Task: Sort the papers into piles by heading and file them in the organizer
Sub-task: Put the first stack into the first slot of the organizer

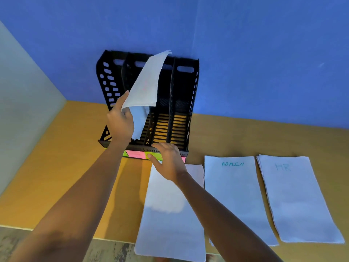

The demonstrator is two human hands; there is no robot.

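White sheaf of papers (pixel 146 87) I'm pinching in my left hand (pixel 120 120) is tilting long-axis up, just above the black slotted plastic organizer (pixel 181 103); my right hand (pixel 170 161), fingers relaxed, is resting on its front rim.

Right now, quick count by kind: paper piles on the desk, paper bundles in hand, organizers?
Paper piles on the desk: 3 (unread heading pile, ADMIN pile, HR pile)
Paper bundles in hand: 1 (held papers, gripped by left hand)
Organizers: 1 (black organizer)
Total: 5
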